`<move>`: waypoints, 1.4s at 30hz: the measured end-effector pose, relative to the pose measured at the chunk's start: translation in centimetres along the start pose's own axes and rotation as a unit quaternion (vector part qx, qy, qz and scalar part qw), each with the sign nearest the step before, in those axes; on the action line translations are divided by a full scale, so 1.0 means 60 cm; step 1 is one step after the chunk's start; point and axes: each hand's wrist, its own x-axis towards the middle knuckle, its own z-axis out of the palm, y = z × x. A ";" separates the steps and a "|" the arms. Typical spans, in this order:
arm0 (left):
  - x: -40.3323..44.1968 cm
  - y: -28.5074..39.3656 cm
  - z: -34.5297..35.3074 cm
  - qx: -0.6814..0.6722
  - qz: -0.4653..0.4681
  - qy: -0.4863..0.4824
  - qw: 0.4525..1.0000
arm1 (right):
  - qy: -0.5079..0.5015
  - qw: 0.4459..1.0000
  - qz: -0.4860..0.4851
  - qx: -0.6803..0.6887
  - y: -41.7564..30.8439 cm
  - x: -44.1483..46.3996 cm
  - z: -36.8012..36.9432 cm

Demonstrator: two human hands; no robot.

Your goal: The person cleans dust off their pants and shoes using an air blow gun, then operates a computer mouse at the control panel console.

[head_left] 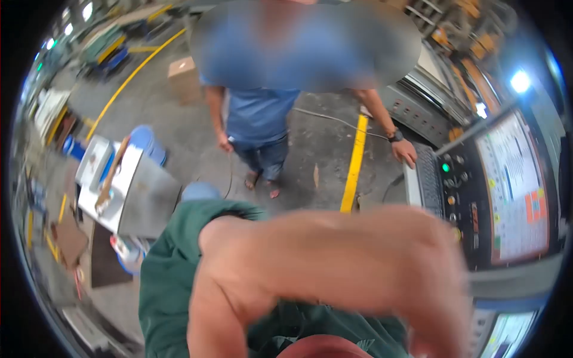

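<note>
My left hand [334, 262] fills the foreground very near the camera, smeared by motion. It stretches from the green sleeve [173, 274] on the left across to the right, where it bends downward. What its fingers do, or whether they hold anything, does not show. My right hand is out of sight. Below, a rounded red edge [325, 347] shows at the bottom of the view. Behind the blurred hand on the right stands a control console [465, 197] with lit green buttons, a keyboard [428, 179] and a screen [514, 185].
A person in a blue shirt [262, 113] faces me, one hand [404, 152] resting by the keyboard. A cart [143, 200] bearing a wooden piece [113, 176] stands left, near a blue bucket [147, 143]. A cardboard box [185, 77], yellow floor lines [356, 161] and a cable [334, 119] lie beyond.
</note>
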 end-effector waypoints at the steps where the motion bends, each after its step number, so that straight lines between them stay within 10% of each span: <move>1: 0.006 -0.011 0.021 0.006 0.003 0.022 1.000 | -0.010 1.000 -0.026 0.009 0.006 0.000 0.000; 12: 0.079 -0.025 0.051 -0.033 0.053 0.089 0.994 | -0.038 0.994 -0.037 -0.097 -0.034 0.024 0.013; 26: 0.136 -0.109 0.127 -0.264 0.020 -0.110 0.958 | -0.012 0.993 -0.092 -0.070 0.003 -0.002 0.006; 28: 0.104 -0.129 0.122 -0.182 -0.118 -0.227 0.949 | 0.001 0.996 -0.075 -0.046 -0.022 -0.014 0.022; 33: 0.008 -0.153 0.033 0.090 -0.062 -0.373 0.921 | 0.038 0.998 -0.040 -0.034 -0.013 -0.003 0.019; 42: 0.037 0.060 -0.129 0.433 -0.261 -0.006 0.863 | 0.030 0.998 -0.059 -0.017 0.009 -0.005 0.015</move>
